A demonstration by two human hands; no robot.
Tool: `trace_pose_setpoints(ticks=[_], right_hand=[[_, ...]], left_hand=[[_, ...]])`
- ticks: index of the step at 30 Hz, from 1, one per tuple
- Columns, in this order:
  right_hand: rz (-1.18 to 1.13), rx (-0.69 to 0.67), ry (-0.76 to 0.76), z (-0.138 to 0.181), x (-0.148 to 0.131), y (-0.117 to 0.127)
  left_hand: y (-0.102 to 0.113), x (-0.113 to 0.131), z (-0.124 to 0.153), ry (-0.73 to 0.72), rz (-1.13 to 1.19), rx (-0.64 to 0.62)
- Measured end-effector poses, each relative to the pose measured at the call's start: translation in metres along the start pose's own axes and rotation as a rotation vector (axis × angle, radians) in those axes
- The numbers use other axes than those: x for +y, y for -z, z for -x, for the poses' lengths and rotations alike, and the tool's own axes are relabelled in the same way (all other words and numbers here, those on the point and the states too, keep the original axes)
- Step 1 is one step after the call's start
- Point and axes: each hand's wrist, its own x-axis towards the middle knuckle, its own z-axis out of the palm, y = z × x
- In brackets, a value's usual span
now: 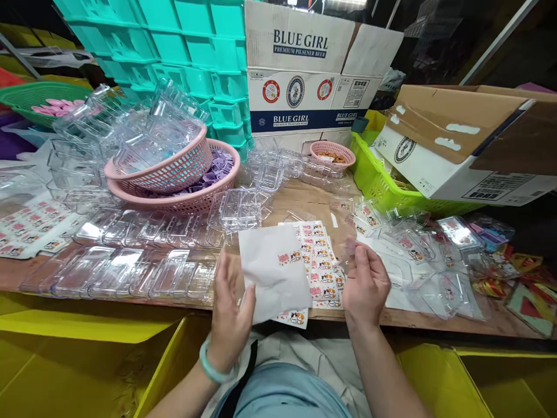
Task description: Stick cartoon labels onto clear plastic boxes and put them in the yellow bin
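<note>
My left hand hovers with fingers spread at the left edge of a white backing sheet that carries two small cat stickers. Under it lies a sticker sheet printed with several cat stickers. My right hand is raised just right of the sheets, its fingertips pinched on a small thin piece I cannot make out clearly. Rows of clear plastic lids lie flat to the left of my left hand. Clear boxes with stickers on them lie to the right.
Two stacked pink baskets hold clear boxes and purple parts. Behind stand teal crates and a Blue Girl carton. A green basket carries another carton. Yellow bins sit below the wooden table edge.
</note>
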Motion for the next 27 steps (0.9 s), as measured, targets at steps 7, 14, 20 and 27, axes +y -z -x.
trace_pose_setpoints(ticks=[7,14,20,27], right_hand=[[0.662,-0.741,0.845,0.029,-0.001,-0.003],[0.359,-0.607,-0.068,0.023,0.022,-0.003],[0.323,-0.412,-0.066,-0.036,0.047,-0.029],[0.980,-0.790,0.116,-0.088,0.058,-0.073]], left_hand=[[-0.050,0.026,-0.002,0.434,0.535,-0.455],[-0.065,-0.003,-0.027,0.487,0.522,-0.376],[-0.059,-0.021,0.009,-0.390,-0.261,-0.563],[-0.052,-0.047,0.016,-0.742,-0.837,-1.227]])
